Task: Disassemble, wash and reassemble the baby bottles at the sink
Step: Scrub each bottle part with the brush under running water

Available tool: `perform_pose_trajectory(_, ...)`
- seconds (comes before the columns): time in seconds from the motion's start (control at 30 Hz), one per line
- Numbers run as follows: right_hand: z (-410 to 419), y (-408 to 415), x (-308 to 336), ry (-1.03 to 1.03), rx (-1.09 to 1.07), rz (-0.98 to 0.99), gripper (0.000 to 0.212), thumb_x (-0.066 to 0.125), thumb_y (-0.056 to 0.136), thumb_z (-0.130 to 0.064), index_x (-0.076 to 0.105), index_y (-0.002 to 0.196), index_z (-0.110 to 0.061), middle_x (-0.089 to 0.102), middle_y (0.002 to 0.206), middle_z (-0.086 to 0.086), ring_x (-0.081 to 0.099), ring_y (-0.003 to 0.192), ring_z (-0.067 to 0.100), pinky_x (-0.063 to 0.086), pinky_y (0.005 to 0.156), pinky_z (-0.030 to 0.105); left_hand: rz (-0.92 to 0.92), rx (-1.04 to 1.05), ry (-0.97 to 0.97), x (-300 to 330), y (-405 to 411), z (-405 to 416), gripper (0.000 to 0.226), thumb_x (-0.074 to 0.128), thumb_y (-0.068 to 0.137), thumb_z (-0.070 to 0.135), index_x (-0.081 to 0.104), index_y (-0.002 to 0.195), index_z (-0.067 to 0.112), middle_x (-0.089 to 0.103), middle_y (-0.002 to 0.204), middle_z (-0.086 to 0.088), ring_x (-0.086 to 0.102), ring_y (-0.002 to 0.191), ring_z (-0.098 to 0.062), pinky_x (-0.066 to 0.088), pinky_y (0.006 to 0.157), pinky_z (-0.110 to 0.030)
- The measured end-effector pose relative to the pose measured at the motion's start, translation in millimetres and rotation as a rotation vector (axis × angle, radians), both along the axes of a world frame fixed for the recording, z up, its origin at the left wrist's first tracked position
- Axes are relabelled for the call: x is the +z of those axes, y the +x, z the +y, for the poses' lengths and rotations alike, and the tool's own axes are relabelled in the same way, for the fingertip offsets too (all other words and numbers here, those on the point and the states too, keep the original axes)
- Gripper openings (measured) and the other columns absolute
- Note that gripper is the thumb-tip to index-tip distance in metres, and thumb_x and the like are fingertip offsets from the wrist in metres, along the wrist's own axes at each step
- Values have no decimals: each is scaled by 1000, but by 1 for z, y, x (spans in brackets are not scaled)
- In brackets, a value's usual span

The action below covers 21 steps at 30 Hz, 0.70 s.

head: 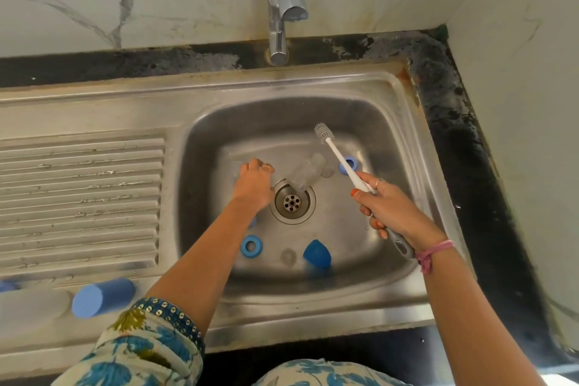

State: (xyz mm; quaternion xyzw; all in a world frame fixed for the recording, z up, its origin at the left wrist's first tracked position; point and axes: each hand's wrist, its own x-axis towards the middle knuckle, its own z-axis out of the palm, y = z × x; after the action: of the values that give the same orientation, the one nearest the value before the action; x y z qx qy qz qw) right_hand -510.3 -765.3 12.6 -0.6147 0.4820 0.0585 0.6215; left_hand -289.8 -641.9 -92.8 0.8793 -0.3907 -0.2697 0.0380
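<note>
My right hand [387, 207] has its grip clamped on the bottle brush [336, 153], bristle head raised over the sink [404, 147] basin. My left hand [254, 185] is down beside the drain [292, 201], fingers curled; whether its grip holds anything I cannot tell. A clear bottle [305, 172] lies tilted just above the drain. Two blue rings [251, 246] [348, 164] and a blue cap [317, 254] lie apart on the basin floor.

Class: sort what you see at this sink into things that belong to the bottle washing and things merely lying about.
Belong: bottle brush in right hand; clear bottle by the drain; blue rings; blue cap; left hand.

Lying about: blue cylinder on the drainboard.
</note>
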Motion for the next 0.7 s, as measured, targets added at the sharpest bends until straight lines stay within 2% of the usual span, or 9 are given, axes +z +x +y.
perform_pose_trajectory(0.1,0,5,-5,13,-6,6,51,52,99,-22,37,144,-37,45,71,4,37,42,6,37,38,22,-27,-20,14,-5,9,-1,54,62,90,17,46,141,15,37,143,-10,31,132,-32,38,107,-41)
perform_pose_trajectory(0.4,-6,9,-11,36,-25,18,51,53,99,-22,38,144,-38,46,70,4,38,42,6,37,37,22,-38,-51,-74,-8,11,-11,55,63,90,16,44,142,16,34,146,-10,28,135,-29,36,109,-37)
perform_pose_trajectory(0.7,-13,-6,1,38,-56,-24,40,52,99,-21,42,125,-50,44,72,6,38,43,6,38,38,22,34,-134,-165,-3,-25,-44,50,61,92,14,46,140,14,38,142,-7,33,131,-28,39,106,-35)
